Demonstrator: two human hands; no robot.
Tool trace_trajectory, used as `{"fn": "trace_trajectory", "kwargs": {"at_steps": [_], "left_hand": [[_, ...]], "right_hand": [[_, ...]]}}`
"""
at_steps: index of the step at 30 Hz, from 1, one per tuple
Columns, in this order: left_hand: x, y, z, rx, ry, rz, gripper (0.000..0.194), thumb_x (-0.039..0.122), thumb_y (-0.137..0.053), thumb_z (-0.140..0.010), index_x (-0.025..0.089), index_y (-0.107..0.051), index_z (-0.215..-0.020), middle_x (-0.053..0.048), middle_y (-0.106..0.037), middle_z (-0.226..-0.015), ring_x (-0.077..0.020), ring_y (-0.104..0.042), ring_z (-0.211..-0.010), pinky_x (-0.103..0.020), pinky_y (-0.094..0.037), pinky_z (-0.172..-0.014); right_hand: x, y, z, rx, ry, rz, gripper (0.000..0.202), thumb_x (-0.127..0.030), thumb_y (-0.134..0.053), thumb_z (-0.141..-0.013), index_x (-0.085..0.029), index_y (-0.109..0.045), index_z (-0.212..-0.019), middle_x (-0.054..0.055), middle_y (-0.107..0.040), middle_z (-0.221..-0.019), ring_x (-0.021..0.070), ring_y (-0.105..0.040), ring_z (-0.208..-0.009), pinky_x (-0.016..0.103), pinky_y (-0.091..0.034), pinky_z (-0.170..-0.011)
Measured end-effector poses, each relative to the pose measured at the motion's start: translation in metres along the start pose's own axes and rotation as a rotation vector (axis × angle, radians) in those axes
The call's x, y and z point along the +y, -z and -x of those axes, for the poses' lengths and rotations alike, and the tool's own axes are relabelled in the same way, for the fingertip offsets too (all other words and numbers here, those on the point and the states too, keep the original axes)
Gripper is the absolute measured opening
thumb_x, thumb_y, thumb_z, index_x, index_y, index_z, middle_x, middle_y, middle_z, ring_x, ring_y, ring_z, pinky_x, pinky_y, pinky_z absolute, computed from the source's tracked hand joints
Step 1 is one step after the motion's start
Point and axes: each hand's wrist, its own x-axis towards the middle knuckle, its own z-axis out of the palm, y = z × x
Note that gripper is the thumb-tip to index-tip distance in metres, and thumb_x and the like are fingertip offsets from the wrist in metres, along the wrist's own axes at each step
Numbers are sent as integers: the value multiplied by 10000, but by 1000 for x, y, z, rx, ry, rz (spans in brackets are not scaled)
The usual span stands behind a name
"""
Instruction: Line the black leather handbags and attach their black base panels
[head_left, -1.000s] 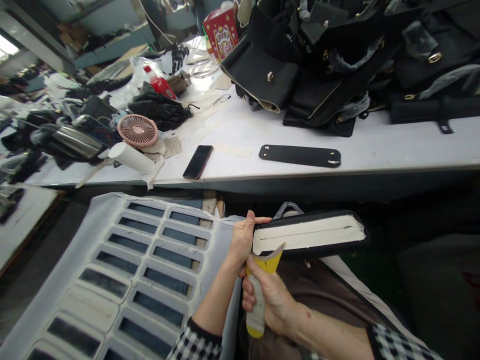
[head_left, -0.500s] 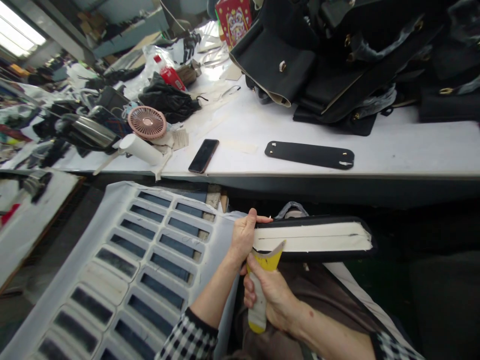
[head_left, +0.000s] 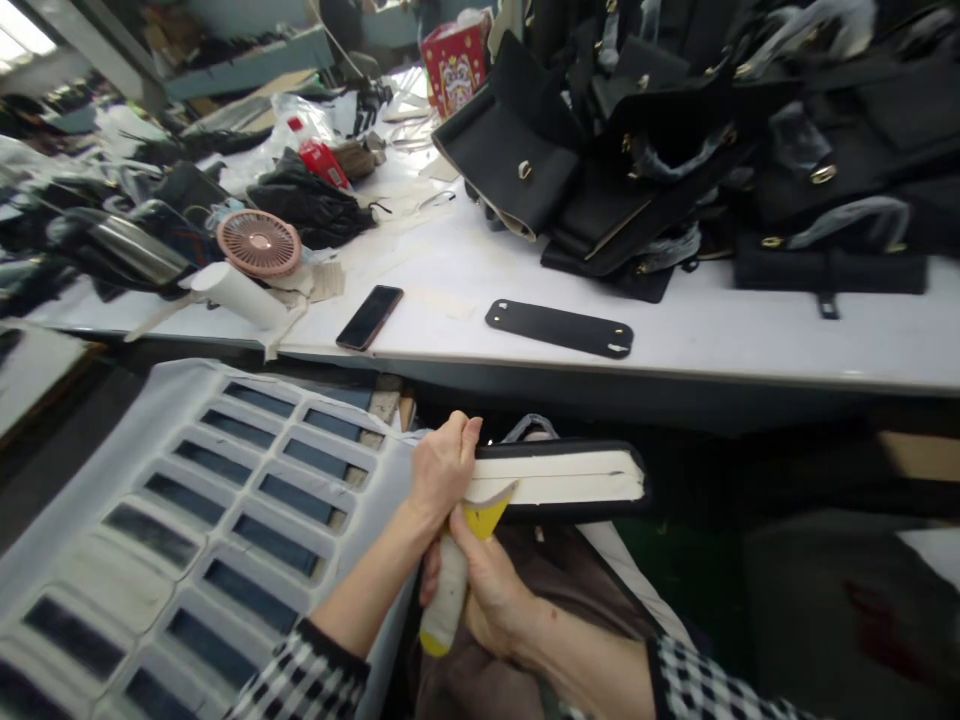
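A black bag (head_left: 570, 447) rests on its side above my lap, and its long cream face (head_left: 562, 472) with a dark lengthwise line is turned up. My left hand (head_left: 444, 468) is closed around its left end, with the fingertips curled out of sight. In my right hand (head_left: 487, 580) is a scraper with a pale handle (head_left: 448, 590) and a flared yellow head (head_left: 491, 512). That head lies over the lower left edge of the cream face, close below my left hand. Behind the bag rises a plastic-wrapped handle (head_left: 531, 425).
On the white table (head_left: 420, 262) lie a phone (head_left: 370, 317), a black strap piece (head_left: 559, 328), a pink fan (head_left: 259, 243) and a white roll (head_left: 236, 295). Black bags (head_left: 637, 150) pile up at the back right. A slotted plastic rack (head_left: 217, 480), partly cloth-covered, stands at my left.
The whole view has swung rightward, so everything sits farther left. My left forefinger, stretched along the bag's edge before, is now curled in. My right hand keeps its hold on the scraper.
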Motion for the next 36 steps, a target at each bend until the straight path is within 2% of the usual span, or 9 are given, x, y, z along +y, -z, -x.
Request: {"fn": "trace_trajectory", "kwargs": {"at_steps": [3, 7, 13, 20, 24, 27, 30, 33, 36], "left_hand": [[12, 1, 0, 35, 5, -221, 378, 474, -276, -1015, 220, -537, -911, -43, -669, -737, -228, -630, -690, -299, -306, -608], [21, 2, 1, 82, 2, -284, 398, 534, -316, -991, 223, -540, -884, -52, -682, -726, -257, -651, -713, -305, -335, -643], [25, 2, -4, 93, -4, -340, 467, 613, -305, -961, 222, -557, -919, -58, -685, -686, -296, -660, -684, -318, -349, -630], [27, -1, -3, 112, -13, -317, 522, 605, -272, -968, 188, -581, -1024, -99, -709, -698, -313, -682, -715, -372, -413, -740], [22, -4, -7, 121, -17, -61, 532, 581, -348, -960, 176, -549, -1240, -109, -728, -771, -330, -688, -826, -443, -412, -873], [10, -3, -15, 82, 53, 569, 523, 568, -450, -930, 201, -541, -1290, -80, -739, -840, -290, -681, -923, -433, -389, -968], [-10, 0, -15, 127, 282, 1183, 558, 619, -388, -929, 199, -560, -1253, -102, -740, -1024, -258, -670, -1017, -426, -400, -996], [-29, 0, 4, 176, 417, 1298, 552, 576, -311, -956, 184, -552, -1260, -133, -687, -1212, -258, -633, -1142, -475, -376, -1042], [-36, -8, 33, 135, 459, 1404, 463, 484, -447, -920, 155, -624, -1193, -139, -672, -1244, -265, -604, -1194, -442, -397, -1045]], "right_hand": [[4, 2, 3, 21, 22, -12, 667, -803, -694, -616, -160, -563, -734, -14, -535, -500, 122, -493, -389, 277, -468, -422], [8, 2, 1, 33, 61, -40, 726, -828, -689, -573, -164, -580, -844, -32, -506, -458, 163, -505, -363, 322, -483, -390], [7, 3, 4, -7, 41, -7, 598, -761, -625, -734, -170, -548, -788, -28, -504, -458, 146, -494, -345, 320, -500, -394], [-10, -3, 18, 84, 16, 90, 564, -705, -516, -866, -149, -544, -776, -27, -509, -451, 109, -469, -331, 228, -444, -360], [-14, 3, 34, 82, -44, 135, 569, -701, -442, -903, -150, -541, -804, -32, -508, -451, 110, -466, -331, 228, -443, -349], [-25, 11, 62, -33, -151, 254, 622, -758, -469, -845, -144, -562, -811, -26, -498, -438, 128, -461, -320, 263, -450, -327], [-70, 27, 93, 21, 63, 311, 595, -736, -582, -787, -166, -590, -957, -42, -517, -506, 99, -421, -334, 233, -399, -335], [-153, 60, 106, 179, 306, 515, 548, -721, -562, -806, -193, -595, -948, -22, -497, -505, 102, -400, -370, 233, -316, -373], [-255, 110, 93, 543, 506, 956, 531, -710, -513, -836, -211, -613, -987, 39, -517, -571, 150, -439, -447, 316, -317, -438]]}}
